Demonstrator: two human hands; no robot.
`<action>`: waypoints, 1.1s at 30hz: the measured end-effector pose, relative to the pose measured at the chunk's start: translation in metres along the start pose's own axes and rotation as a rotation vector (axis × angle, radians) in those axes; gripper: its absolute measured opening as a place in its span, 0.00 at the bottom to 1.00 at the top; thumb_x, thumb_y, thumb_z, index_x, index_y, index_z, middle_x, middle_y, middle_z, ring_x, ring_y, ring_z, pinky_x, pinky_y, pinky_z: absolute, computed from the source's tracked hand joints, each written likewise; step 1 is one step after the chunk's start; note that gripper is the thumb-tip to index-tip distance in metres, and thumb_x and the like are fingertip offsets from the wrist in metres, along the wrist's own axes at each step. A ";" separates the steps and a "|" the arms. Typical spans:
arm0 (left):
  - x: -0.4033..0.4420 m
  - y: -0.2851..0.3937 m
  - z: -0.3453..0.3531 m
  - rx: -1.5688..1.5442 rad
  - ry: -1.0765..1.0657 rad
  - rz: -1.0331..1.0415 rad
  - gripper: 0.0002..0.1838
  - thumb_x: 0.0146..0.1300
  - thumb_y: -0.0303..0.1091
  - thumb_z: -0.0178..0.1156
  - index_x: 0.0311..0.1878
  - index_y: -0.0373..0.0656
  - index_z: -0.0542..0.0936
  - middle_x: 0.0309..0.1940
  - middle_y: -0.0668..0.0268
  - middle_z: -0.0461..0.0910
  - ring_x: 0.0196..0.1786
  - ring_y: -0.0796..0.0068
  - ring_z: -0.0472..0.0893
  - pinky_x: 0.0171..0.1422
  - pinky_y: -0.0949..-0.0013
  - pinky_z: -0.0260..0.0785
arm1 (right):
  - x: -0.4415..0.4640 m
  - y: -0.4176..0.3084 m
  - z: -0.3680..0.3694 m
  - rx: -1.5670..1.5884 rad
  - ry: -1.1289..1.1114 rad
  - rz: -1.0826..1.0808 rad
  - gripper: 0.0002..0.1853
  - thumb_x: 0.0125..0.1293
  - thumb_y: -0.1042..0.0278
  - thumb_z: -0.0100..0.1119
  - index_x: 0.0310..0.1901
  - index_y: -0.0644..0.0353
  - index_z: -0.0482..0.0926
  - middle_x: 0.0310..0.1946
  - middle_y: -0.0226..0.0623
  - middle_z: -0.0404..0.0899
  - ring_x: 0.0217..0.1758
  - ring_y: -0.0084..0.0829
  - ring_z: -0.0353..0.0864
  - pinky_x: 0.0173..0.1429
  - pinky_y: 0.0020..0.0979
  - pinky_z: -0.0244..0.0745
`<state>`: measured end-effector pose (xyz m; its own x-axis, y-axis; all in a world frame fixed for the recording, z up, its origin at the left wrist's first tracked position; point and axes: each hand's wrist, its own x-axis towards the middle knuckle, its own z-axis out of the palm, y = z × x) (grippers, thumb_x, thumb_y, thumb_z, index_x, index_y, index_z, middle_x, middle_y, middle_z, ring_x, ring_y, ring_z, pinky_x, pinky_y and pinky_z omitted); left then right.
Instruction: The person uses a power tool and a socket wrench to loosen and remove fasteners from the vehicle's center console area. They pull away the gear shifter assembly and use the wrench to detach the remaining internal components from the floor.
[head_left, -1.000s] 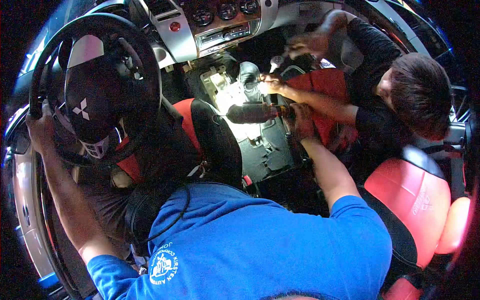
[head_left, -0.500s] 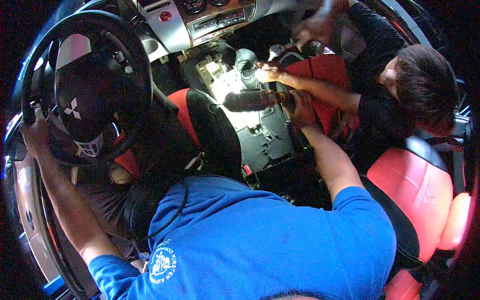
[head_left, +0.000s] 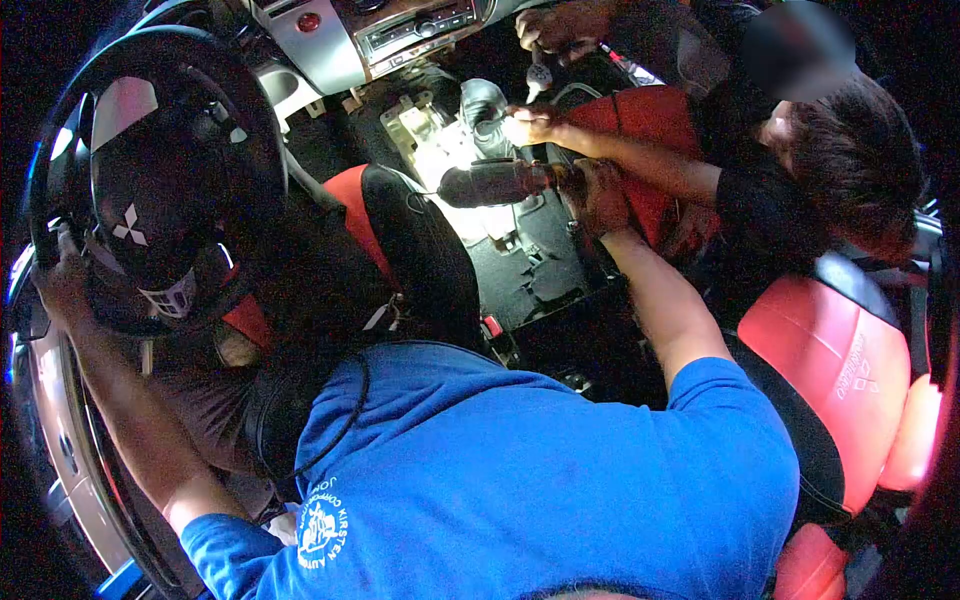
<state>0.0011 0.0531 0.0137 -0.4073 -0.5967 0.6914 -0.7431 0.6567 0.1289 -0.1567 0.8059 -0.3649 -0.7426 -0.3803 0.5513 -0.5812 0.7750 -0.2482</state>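
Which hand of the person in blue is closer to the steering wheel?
Left. The left hand is on the left side of the steering wheel's rim; the right hand is well to its right, holding a dark tool.

- The car floor [head_left: 505, 288] between the front seats carries the things; it is dark grey and brightly lit near its middle.
- A pale bracket [head_left: 408, 125] sits on the floor, toward the dashboard [head_left: 335, 55]; the glare hides part of its outline.
- A crumpled grey cover [head_left: 484, 108] stands just beside the bracket, on the side nearer the passenger seat [head_left: 650, 120].
- Lower down, the floor has a ragged dark gap [head_left: 540, 278], with small parts about it that are too small to tell.
- A red buckle [head_left: 491, 326] is at the floor's near edge, just beside the black-and-red driver's seat [head_left: 425, 240].
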 end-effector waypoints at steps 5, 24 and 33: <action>0.008 -0.009 0.008 0.032 0.030 0.018 0.34 0.62 0.68 0.60 0.55 0.47 0.86 0.51 0.51 0.86 0.58 0.46 0.84 0.66 0.48 0.71 | -0.002 0.005 0.003 0.055 0.036 -0.028 0.30 0.62 0.56 0.70 0.60 0.62 0.72 0.56 0.53 0.76 0.61 0.56 0.74 0.69 0.52 0.67; 0.009 -0.011 0.007 -0.054 0.022 0.089 0.31 0.63 0.64 0.61 0.55 0.49 0.86 0.52 0.52 0.86 0.59 0.45 0.83 0.64 0.47 0.72 | 0.002 -0.005 -0.005 0.074 -0.092 0.118 0.32 0.62 0.54 0.71 0.62 0.61 0.73 0.61 0.50 0.75 0.67 0.53 0.71 0.73 0.51 0.64; 0.008 -0.003 0.004 -0.030 0.001 -0.003 0.28 0.63 0.62 0.62 0.55 0.50 0.87 0.51 0.51 0.87 0.56 0.45 0.84 0.62 0.47 0.72 | -0.001 -0.002 -0.002 0.077 -0.044 0.080 0.32 0.62 0.52 0.71 0.62 0.61 0.73 0.60 0.51 0.76 0.67 0.53 0.72 0.74 0.51 0.64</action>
<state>-0.0021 0.0441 0.0163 -0.4042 -0.5983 0.6919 -0.7282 0.6682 0.1524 -0.1542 0.8056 -0.3636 -0.8004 -0.3424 0.4921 -0.5425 0.7629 -0.3515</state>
